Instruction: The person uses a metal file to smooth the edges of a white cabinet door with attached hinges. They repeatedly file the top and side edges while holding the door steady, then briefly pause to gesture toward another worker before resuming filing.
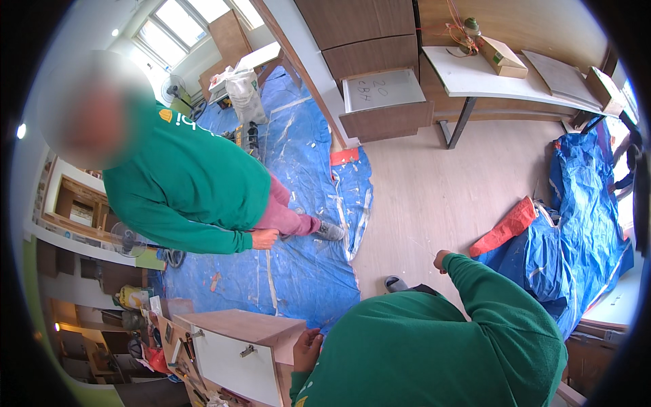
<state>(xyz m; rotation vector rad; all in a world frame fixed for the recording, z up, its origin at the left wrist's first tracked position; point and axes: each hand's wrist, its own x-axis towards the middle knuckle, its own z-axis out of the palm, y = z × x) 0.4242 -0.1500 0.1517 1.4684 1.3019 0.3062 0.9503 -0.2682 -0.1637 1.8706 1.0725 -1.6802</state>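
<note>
My right hand (444,261) is closed above the pale wooden floor (400,203); what it holds, if anything, is too small to make out. Low on the left, my left hand (307,349) hangs with curled fingers beside a wooden cabinet (271,327) with a white panel and metal hinges; its palm is hidden. A co-worker (190,176) in a green top stands on a blue tarp (312,271) to my left, a hand (264,239) lowered by the thigh. A crumpled blue tarp (576,190) with a red-orange part (502,230) lies at the right.
Ahead are an open drawer (380,122) in a brown cabinet and a white desk (461,74) with a cardboard box (502,57). Behind the co-worker are a standing fan (173,91) and a white sack (241,91). Tools (183,353) lie at lower left.
</note>
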